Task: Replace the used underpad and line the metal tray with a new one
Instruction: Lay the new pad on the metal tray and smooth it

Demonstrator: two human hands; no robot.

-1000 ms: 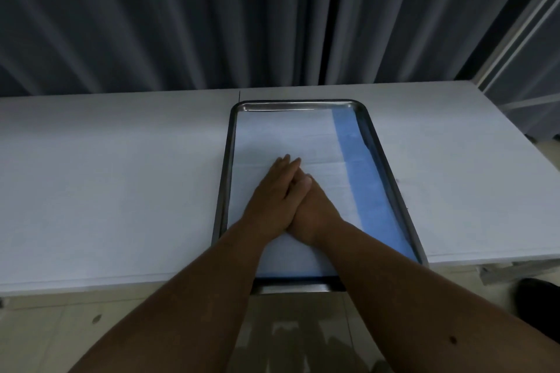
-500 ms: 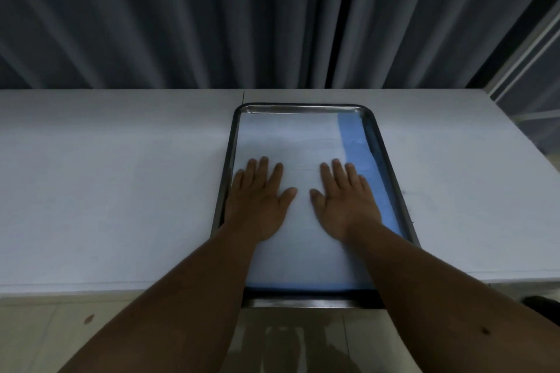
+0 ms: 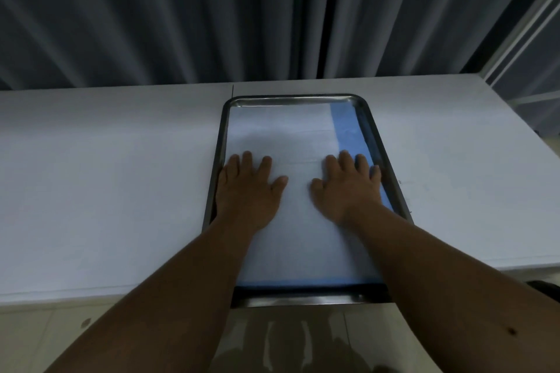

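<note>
Both hands lie flat, palms down, on the underpad (image 3: 298, 166) that lines the metal tray (image 3: 372, 130). The left hand (image 3: 247, 191) has its fingers (image 3: 247, 160) straight and a little spread, gripping nothing; its outer edge sits against the tray's left wall. The right hand (image 3: 348, 188) is laid out the same way — fingers straight, loosely fanned, closed round nothing — with its little finger resting on the pad's blue strip, just beside the tray's right wall. The two thumbs point toward each other, apart, with a bare stretch of white pad between them.

Ahead of the fingertips the white face of the pad runs smooth to the tray's far rim, with a faint crease crossing it. To the outer side of the right hand's fingers the blue border runs along the pad's edge toward the far end. Behind the wrists, toward the person, the pad ends in a second blue band, and beyond that the tray's near rim juts past the worktop's (image 3: 106, 191) front edge, over the tiled floor (image 3: 39, 339).

The white worktop spreads well out to both sides of the hands. Past the tray's far end, beyond the fingertips, hangs a dark pleated curtain (image 3: 181, 15) — its folds fill the whole background. Off to the far right stands a pale frame (image 3: 515, 27); what it belongs to is not clear.
</note>
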